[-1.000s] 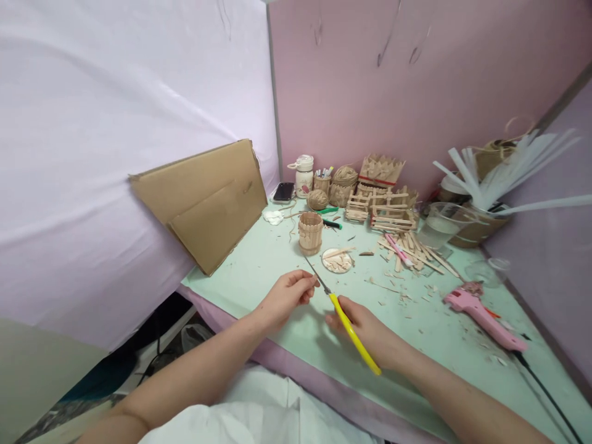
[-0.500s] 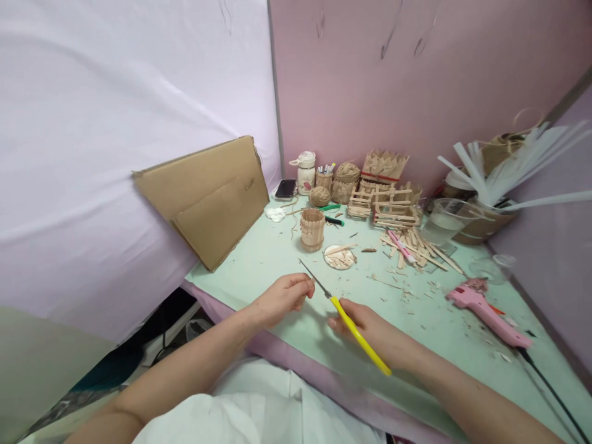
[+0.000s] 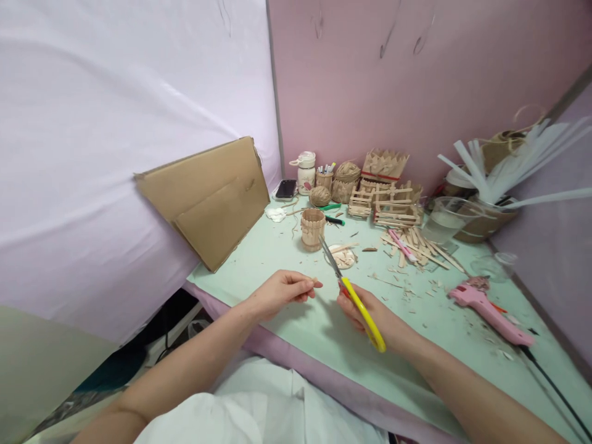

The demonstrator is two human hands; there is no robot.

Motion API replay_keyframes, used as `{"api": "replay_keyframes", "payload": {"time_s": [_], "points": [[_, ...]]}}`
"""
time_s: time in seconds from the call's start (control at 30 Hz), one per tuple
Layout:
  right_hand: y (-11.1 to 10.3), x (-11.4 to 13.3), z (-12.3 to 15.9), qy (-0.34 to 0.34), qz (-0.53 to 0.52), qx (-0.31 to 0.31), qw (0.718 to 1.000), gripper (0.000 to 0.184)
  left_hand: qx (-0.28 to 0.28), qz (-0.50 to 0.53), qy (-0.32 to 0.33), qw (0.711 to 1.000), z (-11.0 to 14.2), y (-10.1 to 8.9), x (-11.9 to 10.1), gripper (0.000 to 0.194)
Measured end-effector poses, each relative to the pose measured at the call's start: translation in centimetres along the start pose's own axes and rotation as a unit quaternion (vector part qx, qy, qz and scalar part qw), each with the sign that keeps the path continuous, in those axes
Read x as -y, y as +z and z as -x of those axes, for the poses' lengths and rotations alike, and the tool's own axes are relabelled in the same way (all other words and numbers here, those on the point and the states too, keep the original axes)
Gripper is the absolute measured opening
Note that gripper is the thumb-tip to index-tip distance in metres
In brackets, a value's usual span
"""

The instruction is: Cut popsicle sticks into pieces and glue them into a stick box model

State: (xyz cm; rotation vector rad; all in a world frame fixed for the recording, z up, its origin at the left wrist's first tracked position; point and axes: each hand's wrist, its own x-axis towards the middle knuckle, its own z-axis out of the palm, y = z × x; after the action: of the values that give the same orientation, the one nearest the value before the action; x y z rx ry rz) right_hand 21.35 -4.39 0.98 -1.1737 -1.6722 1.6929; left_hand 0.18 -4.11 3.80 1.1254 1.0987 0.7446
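Observation:
My right hand (image 3: pixel 363 308) is closed on yellow-handled scissors (image 3: pixel 363 314), whose metal blades point up and to the left. My left hand (image 3: pixel 289 290) hovers over the near side of the table, its thumb and fingertips pinched around a tiny pale piece I can barely see and cannot name. Just beyond the hands stands a small wooden-stick cup (image 3: pixel 313 231). Beside it a round white lid (image 3: pixel 345 259) holds wood chips and thin sticks; the scissor tips pass in front of its left edge.
Bent cardboard (image 3: pixel 222 203) stands at the left. Stick crates (image 3: pixel 395 206), twine balls (image 3: pixel 319 197) and a white bottle (image 3: pixel 306 172) line the back. Rightward lie loose craft sticks (image 3: pixel 411 246), a pink glue gun (image 3: pixel 490 314) with its cord, and a plastic cup (image 3: pixel 446 222).
The scissors have swung away from my left fingertips, up and to the right, their tips now by the stick cup. My left hand has turned slightly, still pinching.

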Motion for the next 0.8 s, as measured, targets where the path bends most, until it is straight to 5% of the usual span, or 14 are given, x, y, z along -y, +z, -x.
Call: {"api": "replay_keyframes", "payload": {"time_s": [0.5, 0.63, 0.8], "points": [[-0.2, 0.8, 0.6, -0.051, 0.157, 0.005, 0.986, 0.034, -0.071, 0.172, -0.011, 0.983, -0.5, 0.6, 0.2, 0.029], [0.1, 0.3, 0.1, -0.066, 0.094, -0.057, 0.992, 0.031, -0.023, 0.206, -0.021, 0.978, -0.3, 0.7, 0.1, 0.025], [-0.1, 0.1, -0.3, -0.112, -0.03, -0.124, 0.985, 0.032, 0.089, 0.26, -0.121, 0.954, -0.2, 1.6, 1.3, 0.019]]}}
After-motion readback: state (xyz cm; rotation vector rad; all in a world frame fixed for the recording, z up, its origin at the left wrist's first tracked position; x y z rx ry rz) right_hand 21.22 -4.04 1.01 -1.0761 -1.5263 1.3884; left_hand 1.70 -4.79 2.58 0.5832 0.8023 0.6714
